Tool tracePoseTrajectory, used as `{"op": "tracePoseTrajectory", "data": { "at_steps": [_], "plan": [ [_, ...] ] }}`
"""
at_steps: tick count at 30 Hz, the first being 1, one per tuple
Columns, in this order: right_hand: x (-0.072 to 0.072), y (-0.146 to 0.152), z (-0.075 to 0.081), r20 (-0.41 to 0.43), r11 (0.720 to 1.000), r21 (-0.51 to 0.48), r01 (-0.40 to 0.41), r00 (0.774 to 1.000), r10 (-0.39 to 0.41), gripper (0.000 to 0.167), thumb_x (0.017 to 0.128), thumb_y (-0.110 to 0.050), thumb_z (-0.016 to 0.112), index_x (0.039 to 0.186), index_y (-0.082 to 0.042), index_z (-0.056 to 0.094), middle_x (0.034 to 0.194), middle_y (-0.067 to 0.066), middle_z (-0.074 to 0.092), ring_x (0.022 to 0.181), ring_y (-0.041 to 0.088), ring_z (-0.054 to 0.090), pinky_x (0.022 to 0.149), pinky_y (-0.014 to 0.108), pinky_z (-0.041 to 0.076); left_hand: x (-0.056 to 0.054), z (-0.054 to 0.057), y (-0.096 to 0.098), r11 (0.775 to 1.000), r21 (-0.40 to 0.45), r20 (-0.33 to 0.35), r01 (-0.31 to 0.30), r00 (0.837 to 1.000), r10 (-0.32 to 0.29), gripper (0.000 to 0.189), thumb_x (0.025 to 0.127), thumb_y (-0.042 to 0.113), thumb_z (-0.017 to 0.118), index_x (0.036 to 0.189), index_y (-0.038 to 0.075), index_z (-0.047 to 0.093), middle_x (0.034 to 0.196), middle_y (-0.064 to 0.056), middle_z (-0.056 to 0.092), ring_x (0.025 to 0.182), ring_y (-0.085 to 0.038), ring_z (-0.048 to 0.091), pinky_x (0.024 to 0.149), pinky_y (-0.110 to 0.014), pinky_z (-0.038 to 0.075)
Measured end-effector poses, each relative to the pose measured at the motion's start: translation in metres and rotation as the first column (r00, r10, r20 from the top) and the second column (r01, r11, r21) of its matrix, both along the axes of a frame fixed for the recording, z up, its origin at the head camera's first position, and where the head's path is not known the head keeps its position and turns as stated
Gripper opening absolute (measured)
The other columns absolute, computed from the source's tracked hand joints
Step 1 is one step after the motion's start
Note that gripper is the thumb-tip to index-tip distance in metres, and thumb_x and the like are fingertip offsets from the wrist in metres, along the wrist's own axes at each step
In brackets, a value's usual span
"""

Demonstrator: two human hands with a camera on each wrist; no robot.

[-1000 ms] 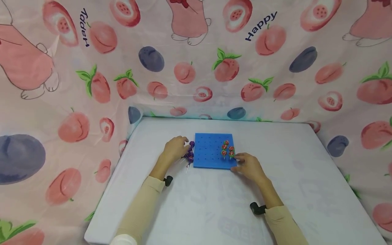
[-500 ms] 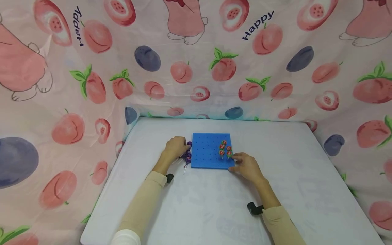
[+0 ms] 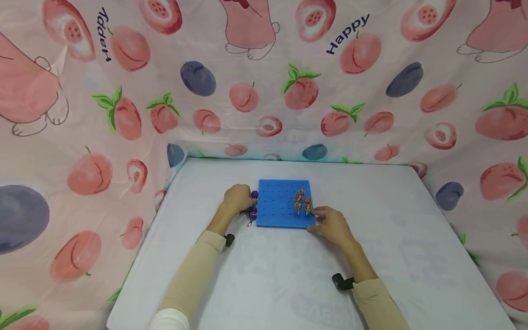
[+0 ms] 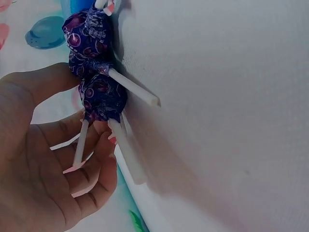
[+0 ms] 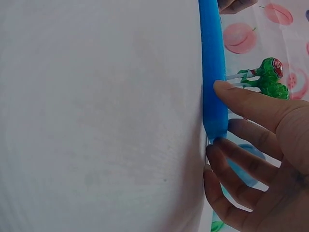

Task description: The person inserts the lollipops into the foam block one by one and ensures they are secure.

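Observation:
In the head view my left hand (image 3: 238,198) is at the left edge of a blue board with holes (image 3: 276,201), over a small heap of purple-wrapped lollipops (image 3: 253,214). Seen from the left wrist, its thumb and curled fingers pinch a purple lollipop (image 4: 102,96) whose white stick points down; others lie against it. My right hand (image 3: 335,223) grips the board's near right corner, thumb on the front face (image 5: 215,101) and fingers round the side. Several green-wrapped lollipops with red tops (image 3: 298,206) stand upright in holes on the board's right part.
The white table (image 3: 264,279) extends around the board on all sides. A fruit-print cloth (image 3: 255,151) hangs behind and along both sides. A dark wrist camera (image 3: 342,282) sits on the right forearm, another (image 3: 229,240) on the left.
The left hand's raised fingers have come down and closed on a purple lollipop. The right hand keeps its place at the board's corner. The head view has shifted slightly.

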State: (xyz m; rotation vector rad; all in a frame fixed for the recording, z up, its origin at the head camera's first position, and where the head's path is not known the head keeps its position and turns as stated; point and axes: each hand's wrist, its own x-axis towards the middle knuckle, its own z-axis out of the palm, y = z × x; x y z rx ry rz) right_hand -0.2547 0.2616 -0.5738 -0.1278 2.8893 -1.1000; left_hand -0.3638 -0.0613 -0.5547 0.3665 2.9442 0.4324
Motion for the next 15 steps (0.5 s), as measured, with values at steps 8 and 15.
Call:
{"op": "tracePoseTrajectory", "data": {
  "at_steps": [8, 15],
  "plan": [
    [-0.0002, 0.0005, -0.0011, 0.006, 1.0, -0.001, 0.004, 1.0, -0.004, 0.055, 0.08, -0.021, 0.092, 0.128, -0.002, 0.074, 0.138, 0.015, 0.066, 0.114, 0.034, 0.069, 0.096, 0.055, 0.055, -0.0004, -0.0013, -0.0016, 1.0, 0.024, 0.018, -0.002, 1.0, 0.002, 0.028, 0.094, 0.035, 0.076, 0.087, 0.008, 0.073, 0.075, -0.002, 0.066, 0.07, -0.018, 0.06, 0.064, -0.036, 0.053],
    [0.0004, 0.0004, -0.0021, -0.001, 1.0, -0.012, 0.001, 1.0, -0.001, 0.055, 0.08, -0.021, 0.092, 0.128, -0.003, 0.074, 0.137, 0.015, 0.067, 0.114, 0.034, 0.069, 0.097, 0.055, 0.055, 0.0009, 0.0035, -0.0039, 0.998, 0.055, 0.053, -0.042, 0.998, 0.039, 0.028, 0.1, 0.031, 0.069, 0.096, 0.003, 0.075, 0.082, -0.005, 0.068, 0.075, -0.021, 0.062, 0.07, -0.038, 0.055]
  ]
}}
